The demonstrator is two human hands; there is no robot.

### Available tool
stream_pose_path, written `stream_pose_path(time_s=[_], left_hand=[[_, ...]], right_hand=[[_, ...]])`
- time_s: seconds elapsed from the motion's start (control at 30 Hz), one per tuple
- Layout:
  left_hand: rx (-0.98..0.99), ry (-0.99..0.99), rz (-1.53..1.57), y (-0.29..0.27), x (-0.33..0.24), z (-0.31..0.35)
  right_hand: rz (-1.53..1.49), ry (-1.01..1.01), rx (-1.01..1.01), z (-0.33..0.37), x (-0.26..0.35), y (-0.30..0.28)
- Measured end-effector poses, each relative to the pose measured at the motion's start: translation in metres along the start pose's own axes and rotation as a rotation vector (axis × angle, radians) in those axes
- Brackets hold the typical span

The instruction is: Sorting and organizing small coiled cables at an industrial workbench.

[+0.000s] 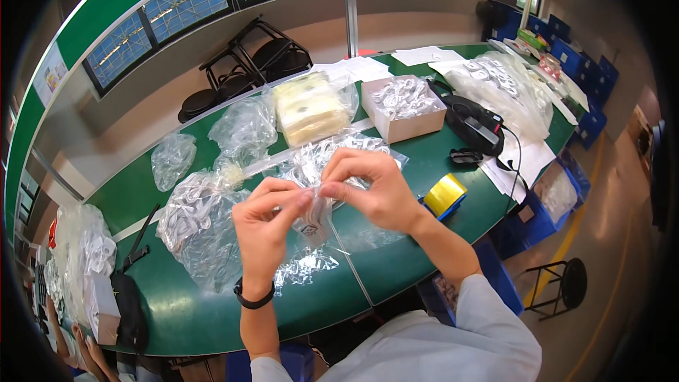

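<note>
My left hand [265, 223], with a black band on its wrist, pinches one side of the top of a small clear plastic bag [312, 230]. The other side of that top edge is between the thumb and fingers of my right hand [375, 185]. The bag hangs below my fingertips and has a dark printed mark; whether anything is in it I cannot tell. Just behind my hands lies a heap of white coiled cables [311, 163] on clear plastic. Beneath the bag, shiny clear plastic pieces [305, 269] are spread over the green table [212, 318].
To the left, a large clear bag [191, 219] holds white cables. Farther back are a yellowish stack [309, 112] and a cardboard box [417, 126] of white cables. A yellow tape roll [445, 197] and a black bag [467, 124] are at right. Another person's hands [88, 350] show at far left.
</note>
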State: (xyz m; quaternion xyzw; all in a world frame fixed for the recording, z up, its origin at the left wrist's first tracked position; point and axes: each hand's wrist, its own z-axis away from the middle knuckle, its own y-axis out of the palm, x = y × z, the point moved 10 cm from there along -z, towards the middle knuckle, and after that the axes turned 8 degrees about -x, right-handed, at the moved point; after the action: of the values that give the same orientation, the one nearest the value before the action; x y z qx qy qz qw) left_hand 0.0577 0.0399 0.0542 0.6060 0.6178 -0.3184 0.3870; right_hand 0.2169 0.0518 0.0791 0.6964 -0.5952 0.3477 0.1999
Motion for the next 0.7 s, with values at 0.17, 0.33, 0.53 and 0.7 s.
stream_pose_path(time_s=[0.17,0.33,0.53,0.7], left_hand=[[-0.084,-0.076,-0.088,-0.026,0.025,-0.019],[-0.321,-0.044,-0.157,-0.085,0.012,-0.031],[-0.242,-0.088,-0.110,-0.073,0.011,-0.031],[-0.170,-0.109,-0.208,-0.067,0.018,-0.030]], right_hand=[[0.186,0.031,-0.199,-0.017,-0.029,-0.054],[0.775,-0.016,-0.482,-0.059,-0.074,-0.168],[1.393,0.118,-0.272,-0.053,-0.153,-0.170],[1.141,0.475,0.400,-0.002,-0.208,-0.049]])
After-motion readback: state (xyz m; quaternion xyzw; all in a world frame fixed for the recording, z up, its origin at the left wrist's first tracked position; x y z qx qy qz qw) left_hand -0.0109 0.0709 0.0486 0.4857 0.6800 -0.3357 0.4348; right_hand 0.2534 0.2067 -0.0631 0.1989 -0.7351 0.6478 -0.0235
